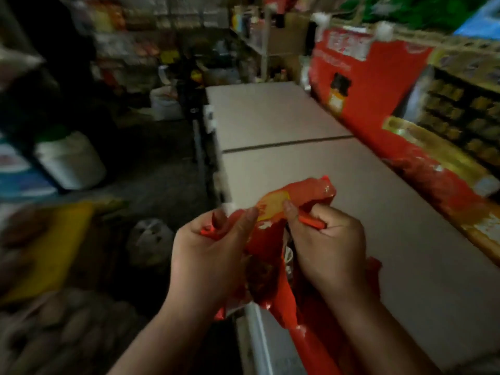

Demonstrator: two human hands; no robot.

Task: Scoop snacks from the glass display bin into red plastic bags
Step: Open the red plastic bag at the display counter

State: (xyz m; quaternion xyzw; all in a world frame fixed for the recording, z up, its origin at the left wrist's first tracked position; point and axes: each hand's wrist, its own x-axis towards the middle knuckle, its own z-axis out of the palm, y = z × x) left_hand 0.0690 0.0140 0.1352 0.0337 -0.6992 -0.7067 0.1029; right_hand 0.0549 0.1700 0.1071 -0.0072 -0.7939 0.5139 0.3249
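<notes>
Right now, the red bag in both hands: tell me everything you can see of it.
The red plastic bag is thin, glossy and crumpled, with a yellow printed patch near its top. It sits at the near edge of the pale counter top, its lower part trailing toward the camera. The left hand grips one handle strip, the right hand the other. Contents are too blurred to tell.

Dim throughout, lightest on the pale desk (284,117). Smeared by motion blur and bent toward the edges, worst on the shelves (460,109). Small glint on the red bag (313,190).
</notes>
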